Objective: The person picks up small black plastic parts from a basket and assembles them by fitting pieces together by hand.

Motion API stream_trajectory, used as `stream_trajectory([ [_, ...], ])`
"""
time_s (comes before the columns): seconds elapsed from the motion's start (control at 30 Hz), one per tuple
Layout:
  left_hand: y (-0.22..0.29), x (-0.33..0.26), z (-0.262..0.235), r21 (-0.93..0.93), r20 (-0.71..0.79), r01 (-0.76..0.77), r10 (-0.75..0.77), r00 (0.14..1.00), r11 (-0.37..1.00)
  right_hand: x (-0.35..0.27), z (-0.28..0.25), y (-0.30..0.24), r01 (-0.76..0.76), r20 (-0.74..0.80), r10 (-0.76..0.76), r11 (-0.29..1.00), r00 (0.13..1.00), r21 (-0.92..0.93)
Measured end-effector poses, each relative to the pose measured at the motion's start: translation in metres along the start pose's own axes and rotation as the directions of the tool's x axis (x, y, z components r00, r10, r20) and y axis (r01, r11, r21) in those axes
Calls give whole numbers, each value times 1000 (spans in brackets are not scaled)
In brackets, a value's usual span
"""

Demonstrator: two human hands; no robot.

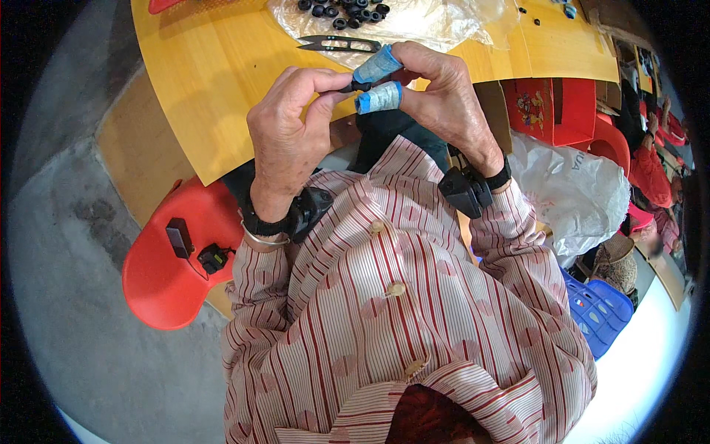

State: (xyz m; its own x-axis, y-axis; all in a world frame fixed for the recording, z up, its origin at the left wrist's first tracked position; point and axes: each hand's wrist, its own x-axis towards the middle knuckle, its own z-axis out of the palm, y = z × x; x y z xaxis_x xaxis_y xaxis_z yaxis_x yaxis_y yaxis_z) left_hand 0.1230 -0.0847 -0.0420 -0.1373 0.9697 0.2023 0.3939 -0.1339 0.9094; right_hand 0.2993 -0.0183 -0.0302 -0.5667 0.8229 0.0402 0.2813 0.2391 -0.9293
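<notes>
Over the table's near edge, my left hand (pixel 287 126) pinches a small black part (pixel 356 86) between thumb and forefinger. My right hand (pixel 452 95) meets it from the other side, its thumb and forefinger wrapped in blue and whitish tape, closed around the part's other end. The part's exact shape is mostly hidden by the fingers. Just beyond the hands lies a pair of black thread snips (pixel 342 44). Several small round black rubber-like pieces (pixel 347 12) are heaped past the snips on a clear plastic sheet (pixel 421 26).
The yellow wooden table (pixel 214 81) ends just before my lap. A red stool (pixel 166 285) with small black devices stands at left. On the right are a red box (pixel 534 111), a white plastic bag (pixel 573 189) and a blue plastic seat (pixel 600 314). Another person in red (pixel 651 174) sits at far right.
</notes>
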Motion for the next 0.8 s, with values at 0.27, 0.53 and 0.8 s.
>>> stream_trajectory([
  [0.27, -1, -1, 0, -24, 26, 8, -7, 1000, 1000, 2, 1, 1, -72, 26, 70, 992, 997, 100],
  [0.53, -5, -3, 0, -35, 17, 4, -4, 1000, 999, 3, 2, 10, -101, 44, 97, 992, 994, 81],
  [0.8, -2, -4, 0, -83, 17, 145, -145, 989, 986, 2, 2, 5, -119, 66, 110, 982, 992, 144],
])
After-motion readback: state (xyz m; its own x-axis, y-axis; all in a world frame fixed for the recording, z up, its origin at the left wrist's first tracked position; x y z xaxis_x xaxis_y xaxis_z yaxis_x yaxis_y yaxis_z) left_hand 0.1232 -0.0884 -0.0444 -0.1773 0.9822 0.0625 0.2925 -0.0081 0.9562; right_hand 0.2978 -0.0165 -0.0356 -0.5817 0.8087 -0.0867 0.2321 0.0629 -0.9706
